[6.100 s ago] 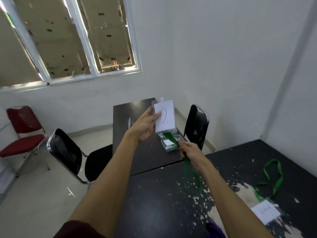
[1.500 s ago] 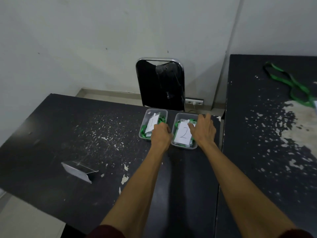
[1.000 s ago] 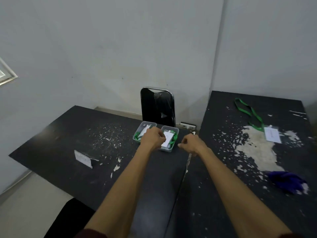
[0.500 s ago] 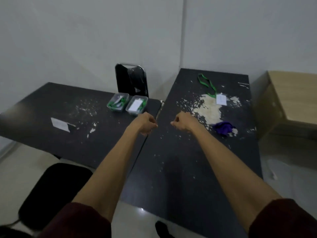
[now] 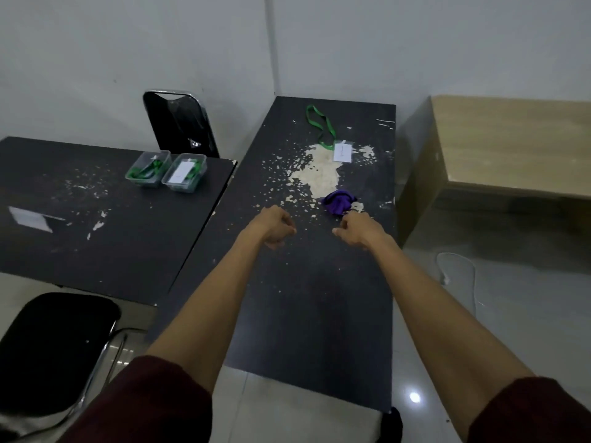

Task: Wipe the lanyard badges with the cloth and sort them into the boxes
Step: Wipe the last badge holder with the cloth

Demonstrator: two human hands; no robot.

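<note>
A white badge on a green lanyard lies at the far end of the worn black table in front of me. A crumpled purple cloth rests nearer, just beyond my right hand. My left hand hovers over the table middle. Both hands are loosely curled and hold nothing. Two clear boxes stand side by side on the left table: the left box holds green lanyards, the right box shows a white badge on top.
The left black table also carries a white card. A black chair stands behind the boxes, another black chair at lower left. A wooden desk stands at right. A white cable lies on the floor.
My hands have left the boxes and drawn back over the right table. My view has swung right and down, and my right hand now sits just short of the purple cloth.
</note>
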